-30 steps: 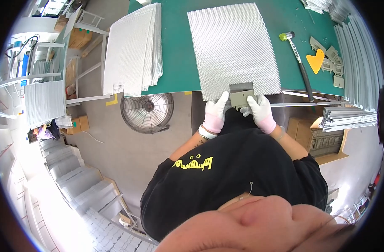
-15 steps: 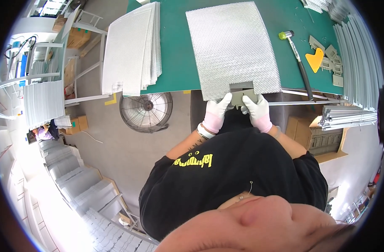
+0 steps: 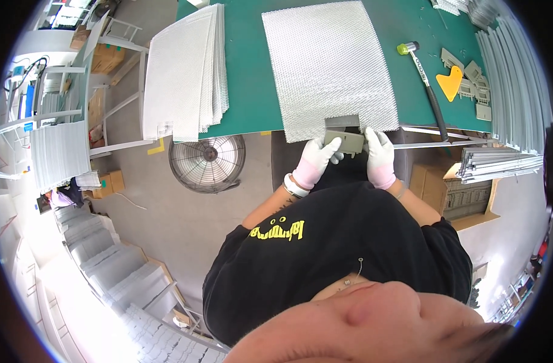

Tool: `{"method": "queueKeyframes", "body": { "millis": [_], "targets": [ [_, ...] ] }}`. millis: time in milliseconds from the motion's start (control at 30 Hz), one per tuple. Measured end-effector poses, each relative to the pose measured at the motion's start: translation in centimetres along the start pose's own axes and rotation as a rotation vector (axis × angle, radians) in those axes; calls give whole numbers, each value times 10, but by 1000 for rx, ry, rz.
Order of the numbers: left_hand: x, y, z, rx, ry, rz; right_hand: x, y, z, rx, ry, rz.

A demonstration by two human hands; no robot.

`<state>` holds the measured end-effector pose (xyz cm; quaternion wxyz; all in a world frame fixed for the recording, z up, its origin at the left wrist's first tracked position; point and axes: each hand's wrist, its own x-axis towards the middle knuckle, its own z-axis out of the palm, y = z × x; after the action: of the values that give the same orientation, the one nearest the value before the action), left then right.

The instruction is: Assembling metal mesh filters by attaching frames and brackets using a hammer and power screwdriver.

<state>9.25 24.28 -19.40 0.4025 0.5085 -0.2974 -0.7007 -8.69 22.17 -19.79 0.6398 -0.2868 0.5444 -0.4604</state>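
Observation:
A silvery mesh panel (image 3: pixel 331 60) lies on the green table (image 3: pixel 246 78), its near end overhanging the front edge, with a rectangular notch cut there. My left hand (image 3: pixel 314 160), in a white and pink glove, is closed on a small grey-beige plastic plate (image 3: pixel 347 141) just below the notch, thumb on top. My right hand (image 3: pixel 380 158), gloved alike, is at the plate's right end, thumb and fingers closed on the mesh panel's near edge right of the notch. Its fingers underneath are hidden.
A rubber mallet (image 3: pixel 425 85), a yellow scraper (image 3: pixel 449 83) and several plastic plates (image 3: pixel 474 83) lie to the right. Mesh panels are stacked at left (image 3: pixel 183 72). Grey strips (image 3: pixel 518 91) line the right side; a floor fan (image 3: pixel 208 162) and an open carton (image 3: pixel 467 196) stand below.
The plastic plate has tilted and shifted left in my left hand. My right hand has let go of it and moved slightly right, up to the mesh edge.

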Motion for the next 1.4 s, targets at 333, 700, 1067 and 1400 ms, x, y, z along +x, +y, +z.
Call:
{"method": "queueKeyframes", "body": {
  "millis": [333, 700, 1067, 1400],
  "targets": [
    [1, -14, 0, -138, 26, 3, 2, -7, 1, -124, 13, 29],
    [-26, 67, -26, 934, -667, -218, 9, 15, -14, -93, -334, 5],
    [93, 105, 26, 1753, -192, 954, -2, 18, -17, 49, 31, -78],
    [55, 75, 61, 1741, -18, 770, 11, 8, -44, 75, 0, -73]
  ]
}}
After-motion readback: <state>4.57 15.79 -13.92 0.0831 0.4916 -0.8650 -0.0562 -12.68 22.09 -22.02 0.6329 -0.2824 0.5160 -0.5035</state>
